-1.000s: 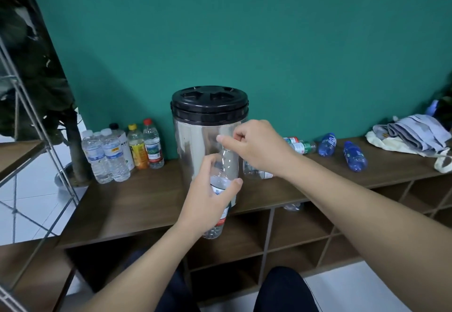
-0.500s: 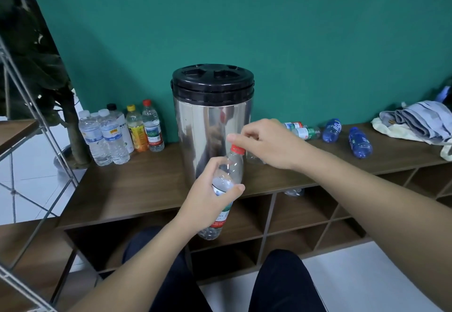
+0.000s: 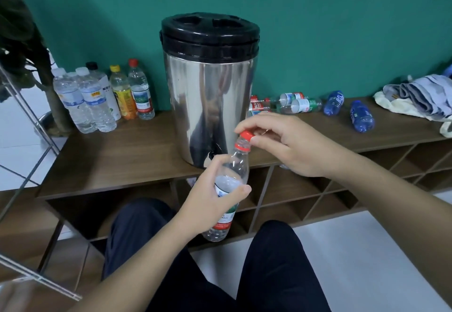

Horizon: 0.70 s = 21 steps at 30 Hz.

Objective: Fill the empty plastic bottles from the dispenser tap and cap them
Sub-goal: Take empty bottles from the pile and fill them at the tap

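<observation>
A steel dispenser with a black lid stands on the wooden shelf top, its tap low at the front, partly hidden. My left hand grips a clear plastic bottle with a red-and-green label around its middle, holding it tilted in front of the shelf. My right hand pinches the red cap on the bottle's neck. Water shows inside the bottle.
Several capped upright bottles stand left of the dispenser. Green-labelled bottles and two blue bottles lie right of it. A bundle of cloth sits at the far right. Open cubbies run below. A metal rack stands left.
The bottle has come down and away from the dispenser towards me. My right hand brought the red cap onto its neck and now pinches it there.
</observation>
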### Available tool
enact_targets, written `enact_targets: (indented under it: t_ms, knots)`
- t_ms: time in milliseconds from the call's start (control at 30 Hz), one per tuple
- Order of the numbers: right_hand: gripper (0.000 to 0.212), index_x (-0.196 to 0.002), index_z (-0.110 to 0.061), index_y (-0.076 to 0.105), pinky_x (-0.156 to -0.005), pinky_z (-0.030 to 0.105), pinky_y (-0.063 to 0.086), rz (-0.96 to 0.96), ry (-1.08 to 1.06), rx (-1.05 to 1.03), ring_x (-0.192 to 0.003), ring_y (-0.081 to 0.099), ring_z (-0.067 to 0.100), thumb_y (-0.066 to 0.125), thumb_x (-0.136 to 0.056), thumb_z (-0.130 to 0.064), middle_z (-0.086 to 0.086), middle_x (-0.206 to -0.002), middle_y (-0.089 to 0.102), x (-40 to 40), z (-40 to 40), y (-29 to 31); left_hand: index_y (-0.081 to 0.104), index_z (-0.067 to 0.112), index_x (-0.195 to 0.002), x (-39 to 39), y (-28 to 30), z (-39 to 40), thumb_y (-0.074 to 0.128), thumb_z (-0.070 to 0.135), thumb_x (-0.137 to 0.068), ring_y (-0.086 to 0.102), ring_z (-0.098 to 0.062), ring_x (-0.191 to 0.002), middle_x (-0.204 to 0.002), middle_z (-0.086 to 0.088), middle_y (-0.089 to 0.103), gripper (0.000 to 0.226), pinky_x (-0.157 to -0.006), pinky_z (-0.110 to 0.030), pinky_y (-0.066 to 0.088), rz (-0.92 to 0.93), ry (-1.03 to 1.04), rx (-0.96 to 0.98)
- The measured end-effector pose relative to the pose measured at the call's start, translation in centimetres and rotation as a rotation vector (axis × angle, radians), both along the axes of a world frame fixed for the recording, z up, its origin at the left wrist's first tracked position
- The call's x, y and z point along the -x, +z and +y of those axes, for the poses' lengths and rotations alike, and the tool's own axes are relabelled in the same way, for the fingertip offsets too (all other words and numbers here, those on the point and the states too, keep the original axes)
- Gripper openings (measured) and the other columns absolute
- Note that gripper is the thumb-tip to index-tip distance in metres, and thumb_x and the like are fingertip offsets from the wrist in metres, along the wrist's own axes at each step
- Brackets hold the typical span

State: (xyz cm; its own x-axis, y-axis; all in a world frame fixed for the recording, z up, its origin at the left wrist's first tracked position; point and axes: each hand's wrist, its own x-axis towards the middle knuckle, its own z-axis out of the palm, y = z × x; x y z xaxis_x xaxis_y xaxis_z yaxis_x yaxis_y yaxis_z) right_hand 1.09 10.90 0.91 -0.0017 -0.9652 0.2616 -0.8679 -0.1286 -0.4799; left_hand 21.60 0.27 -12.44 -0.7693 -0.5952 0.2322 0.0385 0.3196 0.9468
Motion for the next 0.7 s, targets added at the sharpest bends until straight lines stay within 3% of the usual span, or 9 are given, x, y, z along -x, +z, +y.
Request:
enact_targets:
  t_ms: [67,133,267,367,467,700]
  knots:
    - [0.029,-0.140,-0.026,0.069,-0.091,0.019,0.053,-0.129,-0.100,-0.004,-0.104,0.069,0.000,0.062,-0.113,-0.018,-0.020,-0.118,0.069,0.6,-0.5,-2.2,0.057,0.033,-0.142,0.4,-1.6,-0.1,0.086,0.026,-0.100,0.075,-0.023,-0.107,-0.112,0.000,0.076,0.052,-0.106,-0.052,0.059,-0.012,-0.031,-0.018]
    - [0.027,-0.138,-0.026,0.069,-0.096,0.027,0.058,-0.185,-0.222,0.003,-0.108,0.069,0.001,0.065,-0.111,-0.025,-0.018,-0.119,0.070,1.7,-1.7,-5.2,0.055,0.032,-0.143,0.7,-3.2,-0.3,0.085,0.025,-0.100,0.074,-0.023,-0.106,-0.110,0.000,0.076,0.053,-0.105,-0.048,0.059,-0.045,-0.062,-0.039]
    - [0.019,-0.124,-0.024,0.073,-0.097,0.028,0.055,-0.100,-0.387,-0.026,-0.103,0.066,-0.002,0.069,-0.108,-0.032,-0.010,-0.113,0.071,3.7,-4.4,-10.8,0.050,0.035,-0.146,1.2,-6.6,-1.6,0.080,0.019,-0.101,0.071,-0.022,-0.112,-0.120,0.005,0.070,0.056,-0.107,-0.049,0.059,-0.146,-0.118,-0.075]
    - [0.012,-0.114,-0.023,0.073,-0.093,0.036,0.054,0.024,-0.446,-0.081,-0.093,0.064,0.012,0.072,-0.106,-0.031,-0.004,-0.109,0.064,4.6,-6.8,-13.9,0.050,0.030,-0.145,1.5,-8.8,-2.9,0.081,0.010,-0.097,0.071,-0.017,-0.105,-0.119,0.000,0.071,0.061,-0.100,-0.038,0.058,-0.213,-0.159,-0.078]
    - [0.012,-0.114,-0.019,0.072,-0.093,0.042,0.055,0.076,-0.515,-0.119,-0.097,0.063,0.023,0.073,-0.105,-0.026,0.002,-0.110,0.061,5.4,-8.7,-16.2,0.053,0.030,-0.141,1.4,-10.1,-3.7,0.086,0.005,-0.091,0.071,-0.012,-0.102,-0.119,0.000,0.073,0.064,-0.096,-0.031,0.056,-0.251,-0.166,-0.072]
    - [0.021,-0.122,-0.014,0.075,-0.091,0.036,0.051,0.101,-0.604,-0.141,-0.105,0.065,0.030,0.077,-0.102,-0.019,0.009,-0.121,0.064,5.6,-10.5,-18.7,0.050,0.039,-0.133,1.3,-11.9,-5.5,0.092,0.023,-0.085,0.075,-0.015,-0.108,-0.120,0.009,0.075,0.066,-0.103,-0.049,0.060,-0.334,-0.059,-0.062]
